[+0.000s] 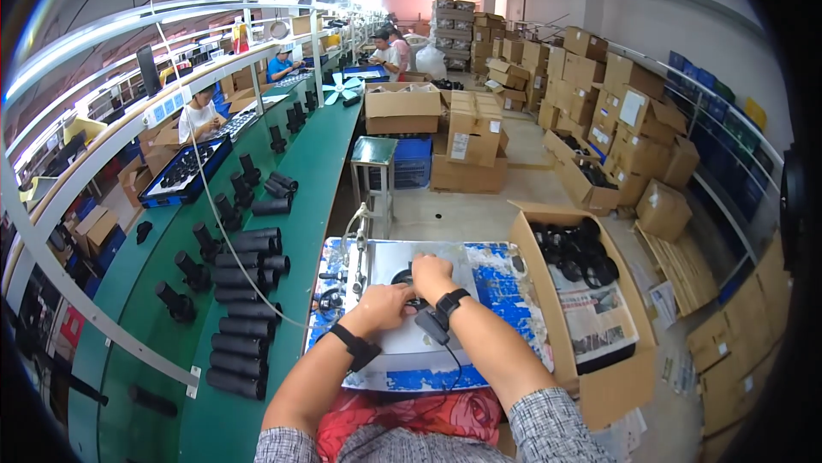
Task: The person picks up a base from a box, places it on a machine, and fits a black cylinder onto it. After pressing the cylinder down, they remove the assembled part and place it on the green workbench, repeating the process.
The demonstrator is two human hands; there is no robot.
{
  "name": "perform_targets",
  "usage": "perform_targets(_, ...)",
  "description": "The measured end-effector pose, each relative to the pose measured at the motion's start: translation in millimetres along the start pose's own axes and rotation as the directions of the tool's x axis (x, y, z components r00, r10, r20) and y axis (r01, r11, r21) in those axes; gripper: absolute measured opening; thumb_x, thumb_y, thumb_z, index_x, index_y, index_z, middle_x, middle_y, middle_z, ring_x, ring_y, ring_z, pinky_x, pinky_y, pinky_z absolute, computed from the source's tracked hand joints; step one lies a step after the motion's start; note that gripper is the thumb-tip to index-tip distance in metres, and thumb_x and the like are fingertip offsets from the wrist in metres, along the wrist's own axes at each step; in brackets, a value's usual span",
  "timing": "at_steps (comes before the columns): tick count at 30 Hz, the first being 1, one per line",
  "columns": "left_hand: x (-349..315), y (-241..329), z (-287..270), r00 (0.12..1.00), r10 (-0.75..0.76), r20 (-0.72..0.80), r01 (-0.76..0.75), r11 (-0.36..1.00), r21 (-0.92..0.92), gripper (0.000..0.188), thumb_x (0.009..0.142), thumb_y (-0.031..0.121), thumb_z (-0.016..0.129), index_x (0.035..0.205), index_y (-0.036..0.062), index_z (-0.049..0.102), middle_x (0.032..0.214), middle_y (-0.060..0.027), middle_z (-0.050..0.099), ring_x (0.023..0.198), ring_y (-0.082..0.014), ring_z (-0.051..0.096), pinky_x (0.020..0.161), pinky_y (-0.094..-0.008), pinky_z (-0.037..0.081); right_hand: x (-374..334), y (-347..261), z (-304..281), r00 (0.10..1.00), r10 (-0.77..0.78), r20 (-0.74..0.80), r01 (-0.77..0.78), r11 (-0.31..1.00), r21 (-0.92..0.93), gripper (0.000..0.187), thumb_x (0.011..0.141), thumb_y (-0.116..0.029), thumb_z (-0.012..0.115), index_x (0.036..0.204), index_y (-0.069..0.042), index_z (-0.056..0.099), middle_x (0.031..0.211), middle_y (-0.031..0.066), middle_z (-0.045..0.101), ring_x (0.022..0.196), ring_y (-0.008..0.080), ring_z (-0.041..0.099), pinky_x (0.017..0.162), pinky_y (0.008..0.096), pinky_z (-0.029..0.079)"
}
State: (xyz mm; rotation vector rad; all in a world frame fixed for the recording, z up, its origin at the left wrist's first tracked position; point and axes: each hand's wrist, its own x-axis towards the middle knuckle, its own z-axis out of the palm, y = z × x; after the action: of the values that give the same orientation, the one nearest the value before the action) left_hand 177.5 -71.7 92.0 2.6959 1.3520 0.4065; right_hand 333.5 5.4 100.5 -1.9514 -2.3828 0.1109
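My left hand and my right hand come together over a pale plate on a worn blue-and-white work table. Between them is a black round part, mostly covered by my fingers. The left fingers are closed on its near side; the right hand is curled at its far right side. What exactly the right fingertips grip is hidden. Both wrists wear black straps, and a small black box with a cable hangs by the right wrist. A metal clamp fixture stands left of the plate.
On the right, an open carton holds several black round parts. Black cylinders line the green bench at left. A stool stands ahead, with stacked cartons beyond. Co-workers sit across the bench.
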Motion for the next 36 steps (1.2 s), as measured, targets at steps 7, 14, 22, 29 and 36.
perform_targets(7, -2.1, -2.2, 1.8, 1.0, -0.017, -0.013, 0.017, 1.0, -0.002, 0.026, 0.095, 0.035, 0.07, 0.111, 0.0147, 0.073, 0.1, -0.0078, 0.073, 0.088, -0.0337, 0.076, 0.073, -0.0494, 0.059, 5.0, -3.8, 6.0, 0.995, -0.099, -0.011, 0.098, 0.99, -0.102, 0.038, 0.085, -0.02, 0.078, 0.12, -0.006, 0.072, 0.118, 0.0187, 0.078, 0.109, 0.0342, 0.077, 0.087, 0.0447, 0.062)
perform_targets(14, 1.8, 2.6, 7.6, 0.999, -0.04, -0.013, 0.04, 0.999, -0.008, 0.026, 0.095, 0.036, 0.07, 0.111, 0.0152, 0.074, 0.098, -0.0072, 0.074, 0.088, -0.0331, 0.076, 0.073, -0.0489, 0.059, 8.2, 2.0, 14.9, 0.99, -0.108, -0.093, 0.097, 0.989, -0.116, 0.026, 0.087, -0.018, 0.074, 0.11, -0.006, 0.076, 0.107, 0.0176, 0.08, 0.101, 0.0346, 0.079, 0.083, 0.0462, 0.064)
perform_targets(22, -27.0, -10.6, 12.6, 0.986, -0.081, -0.145, 0.054, 0.982, -0.178, 0.032, 0.095, 0.032, 0.074, 0.123, 0.0161, 0.072, 0.122, -0.0116, 0.073, 0.093, -0.0372, 0.075, 0.075, -0.0493, 0.061, 11.0, -6.5, 19.7, 0.98, -0.184, -0.072, 0.182, 0.983, -0.041, 0.018, 0.092, -0.021, 0.07, 0.101, -0.007, 0.078, 0.105, 0.0187, 0.079, 0.098, 0.0379, 0.078, 0.082, 0.051, 0.062)
perform_targets(29, -264.3, 56.1, -103.7, 0.513, -0.337, -0.789, 0.368, 0.917, -0.152, 0.014, 0.093, 0.013, 0.076, 0.104, 0.005, 0.078, 0.095, -0.0087, 0.076, 0.078, -0.028, 0.073, 0.068, -0.038, 0.058, -84.0, 60.8, -1.4, 0.807, -0.142, -0.573, 0.434, 0.802, 0.412, 0.028, 0.088, -0.01, 0.079, 0.11, -0.002, 0.063, 0.095, 0.0141, 0.067, 0.092, 0.0314, 0.067, 0.082, 0.0396, 0.054)
perform_targets(36, -563.4, -112.1, -98.1, 0.066, -0.342, -0.937, 0.998, 0.014, 0.065, 0.037, 0.089, 0.013, 0.078, 0.121, 0.0045, 0.061, 0.099, -0.0161, 0.067, 0.094, -0.0349, 0.068, 0.088, -0.0431, 0.056, -153.7, 69.9, 37.8, 0.987, -0.03, -0.159, 0.161, 0.232, 0.959, 0.013, 0.098, -0.003, 0.073, 0.105, -0.007, 0.061, 0.086, -0.0058, 0.059, 0.07, 0.0017, 0.051, 0.061, 0.0199, 0.038)
